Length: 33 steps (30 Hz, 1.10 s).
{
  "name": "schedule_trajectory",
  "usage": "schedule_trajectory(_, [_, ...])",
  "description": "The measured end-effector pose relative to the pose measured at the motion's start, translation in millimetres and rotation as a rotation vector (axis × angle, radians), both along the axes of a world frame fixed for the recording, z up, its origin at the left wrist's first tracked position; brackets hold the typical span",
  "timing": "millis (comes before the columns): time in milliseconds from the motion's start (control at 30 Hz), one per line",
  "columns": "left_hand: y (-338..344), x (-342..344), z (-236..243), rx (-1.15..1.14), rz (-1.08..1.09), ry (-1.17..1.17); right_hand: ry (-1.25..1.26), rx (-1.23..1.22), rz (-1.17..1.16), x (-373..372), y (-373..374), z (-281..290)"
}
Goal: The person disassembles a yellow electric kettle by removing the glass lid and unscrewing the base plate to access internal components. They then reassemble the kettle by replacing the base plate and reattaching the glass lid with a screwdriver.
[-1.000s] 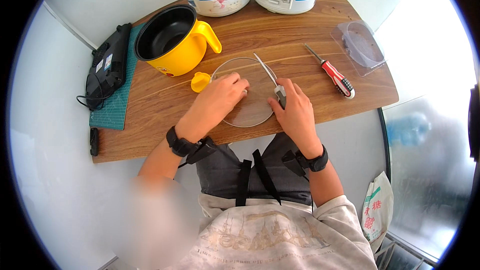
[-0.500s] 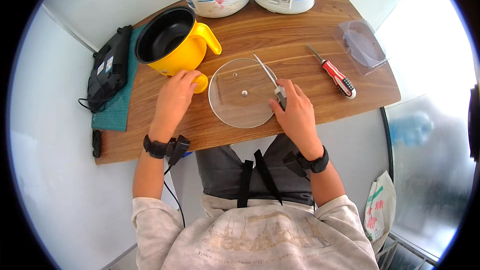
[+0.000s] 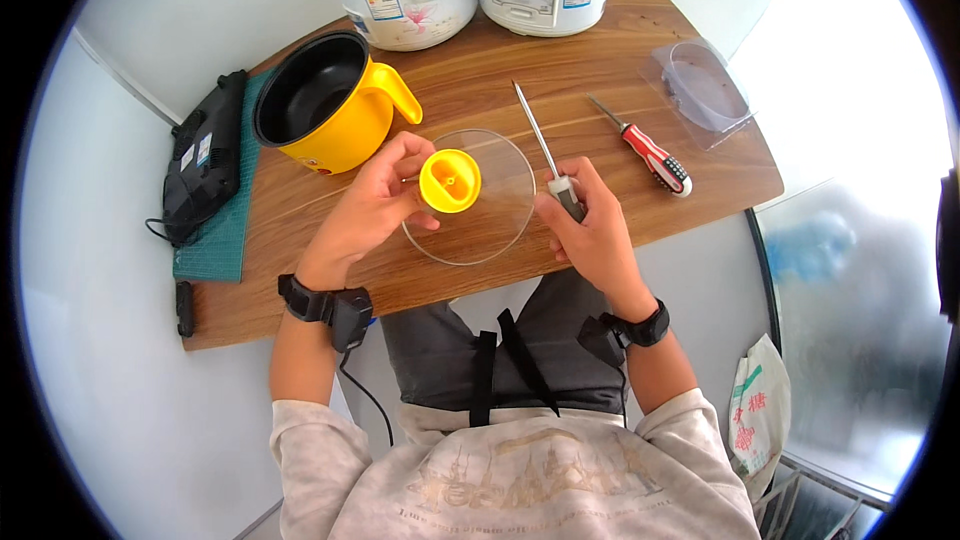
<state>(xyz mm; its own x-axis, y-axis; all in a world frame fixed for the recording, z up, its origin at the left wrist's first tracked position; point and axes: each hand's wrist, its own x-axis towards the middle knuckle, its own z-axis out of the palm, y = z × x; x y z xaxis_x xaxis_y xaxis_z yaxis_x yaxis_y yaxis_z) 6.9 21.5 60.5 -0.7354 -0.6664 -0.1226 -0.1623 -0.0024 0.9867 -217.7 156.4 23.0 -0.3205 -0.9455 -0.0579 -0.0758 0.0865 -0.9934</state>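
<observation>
A round yellow lid knob (image 3: 450, 181) is pinched in my left hand (image 3: 375, 202), its hollow underside with a small central post turned up toward me. It is above the left part of a clear glass lid (image 3: 497, 225) lying on the wooden table; I cannot tell whether hand and lid touch. My right hand (image 3: 592, 228), just right of the lid, is closed around the grey handle of a screwdriver (image 3: 537, 130). Its metal shaft points away from me, slightly left. Beyond my left hand stands a yellow pot (image 3: 345, 135) with a black inside and a side handle.
A red, white and black screwdriver (image 3: 655, 157) lies at the right. Behind it is a clear plastic tray (image 3: 705, 90). Two white rice cookers (image 3: 405, 0) stand at the back. On the left, a black device (image 3: 205, 155) rests on a green cutting mat (image 3: 215, 260).
My left hand has lifted the yellow knob from beside the pot, moved it right over the glass lid and turned its underside up. The screwdriver in my right hand has shifted slightly.
</observation>
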Motion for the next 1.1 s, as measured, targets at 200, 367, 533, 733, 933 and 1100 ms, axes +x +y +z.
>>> schedule_trajectory(200, [-6,-35,-7,-0.015,-0.144,0.038,-0.005,-0.060,0.109,0,-24,27])
schedule_trajectory(367, [-10,-44,-5,-0.276,-0.094,-0.051,0.102,-0.081,-0.020,-19,-48,26])
schedule_trajectory(533, [-30,-25,-10,-0.646,-0.200,-0.354,0.344,0.015,-0.183,-61,-79,16])
schedule_trajectory(733, [-28,-17,-38,-0.811,-0.250,-0.324,0.441,0.131,-0.206,-69,-93,-5])
schedule_trajectory(933, [-24,-19,-38,-0.901,-0.215,-0.359,0.491,0.140,-0.198,-64,-94,-12])
schedule_trajectory(1100, [-21,-19,-35,-0.966,-0.233,-0.391,0.532,0.157,-0.229,-66,-90,-8])
